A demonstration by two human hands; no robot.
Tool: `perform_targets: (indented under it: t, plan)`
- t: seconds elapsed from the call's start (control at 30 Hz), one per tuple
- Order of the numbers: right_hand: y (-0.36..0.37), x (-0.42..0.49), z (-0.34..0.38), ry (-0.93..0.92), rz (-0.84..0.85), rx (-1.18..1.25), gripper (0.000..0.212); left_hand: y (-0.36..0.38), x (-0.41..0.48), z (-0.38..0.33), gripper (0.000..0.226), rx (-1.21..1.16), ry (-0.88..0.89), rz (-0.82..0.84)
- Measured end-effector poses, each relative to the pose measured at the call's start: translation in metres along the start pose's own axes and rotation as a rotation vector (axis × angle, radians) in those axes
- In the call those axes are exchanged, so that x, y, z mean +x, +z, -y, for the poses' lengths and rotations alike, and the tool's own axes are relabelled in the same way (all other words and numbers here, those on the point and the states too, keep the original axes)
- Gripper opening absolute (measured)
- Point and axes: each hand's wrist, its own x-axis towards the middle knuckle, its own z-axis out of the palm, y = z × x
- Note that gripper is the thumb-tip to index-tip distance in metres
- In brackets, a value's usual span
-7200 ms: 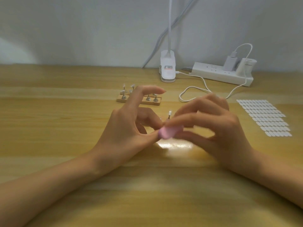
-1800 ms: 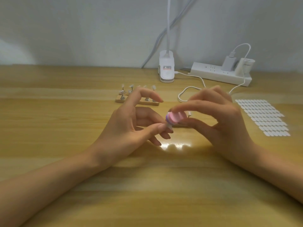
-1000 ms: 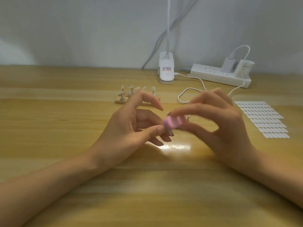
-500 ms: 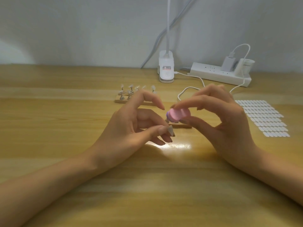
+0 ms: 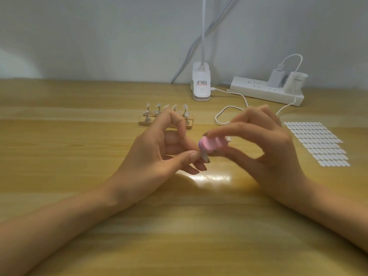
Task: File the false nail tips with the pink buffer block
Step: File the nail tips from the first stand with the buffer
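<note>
Pink buffer block point(image 5: 212, 145) (blurred), purple-edged end.

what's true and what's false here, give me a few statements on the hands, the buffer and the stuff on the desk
1. The right hand pinches the pink buffer block. True.
2. The left hand pinches a small nail tip just under the block. True.
3. The sheet of white stickers lies to the left of both hands. False: it lies on the desk to the right of the right hand.
4. The wooden stand with mounted tips sits nearer the person than the hands. False: it stands beyond the left hand, toward the wall.
5. A charger is plugged into the power strip. True.
</note>
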Motion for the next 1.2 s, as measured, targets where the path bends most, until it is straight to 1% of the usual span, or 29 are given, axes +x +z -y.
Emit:
perform_targets:
  t: [0.07, 0.1, 0.2, 0.23, 0.33, 0.47, 0.57, 0.7, 0.8, 0.9, 0.93, 1.03, 1.13, 1.2]
  plan:
    - [0.0031, -0.0017, 0.0039, -0.067, 0.026, -0.001, 0.018, -0.0001, -0.0001, -0.0003, 0.036, -0.004, 0.004, 0.002]
    - [0.0031, -0.0016, 0.0039, -0.071, 0.031, -0.003, 0.018, -0.0002, 0.0002, 0.0001, 0.037, 0.001, 0.003, 0.001]
    - [-0.0015, 0.0011, -0.0004, 0.029, -0.008, 0.016, 0.016, -0.0007, -0.0002, 0.0014, 0.035, 0.011, 0.008, 0.006]
    - [-0.0011, 0.0006, 0.0004, 0.024, -0.007, 0.02, 0.016, -0.0004, -0.0004, 0.0015, 0.034, 0.012, 0.009, 0.011]
    - [0.003, -0.0024, 0.0048, -0.072, 0.038, 0.006, 0.018, -0.0004, -0.0004, 0.0015, 0.032, 0.017, 0.007, 0.019]
    - [-0.0006, 0.0007, -0.0005, 0.015, 0.001, 0.013, 0.016, -0.0005, -0.0001, 0.001, 0.032, 0.01, 0.007, 0.013]
    - [0.003, -0.0022, 0.0044, -0.088, 0.048, 0.003, 0.018, -0.0006, -0.0001, 0.0007, 0.031, 0.013, -0.003, -0.002]
    - [-0.0004, 0.0006, 0.0, 0.005, 0.008, 0.015, 0.016, -0.0005, 0.0002, 0.0001, 0.032, -0.01, -0.005, 0.005]
    - [0.0017, -0.0014, 0.0016, -0.064, 0.044, 0.008, 0.017, -0.0002, 0.0003, -0.0002, 0.032, -0.019, -0.016, -0.001]
    - [-0.0008, 0.0005, -0.0024, 0.024, 0.01, 0.023, 0.016, -0.0002, 0.0005, -0.0011, 0.035, -0.017, -0.017, 0.005]
    - [-0.0007, 0.0005, -0.0024, 0.029, 0.007, 0.026, 0.016, 0.0, 0.0002, -0.0014, 0.035, -0.017, -0.018, 0.007]
    - [0.0026, -0.0019, 0.0001, -0.057, 0.046, 0.026, 0.018, -0.0001, 0.0002, -0.0015, 0.034, -0.029, -0.026, 0.004]
    - [-0.0009, 0.0002, -0.0036, 0.015, 0.013, 0.034, 0.017, 0.0001, 0.0003, -0.0025, 0.035, -0.044, -0.032, 0.013]
    - [0.0, -0.001, -0.0009, -0.011, 0.022, 0.038, 0.017, 0.0005, 0.0002, -0.0024, 0.036, -0.049, -0.032, 0.012]
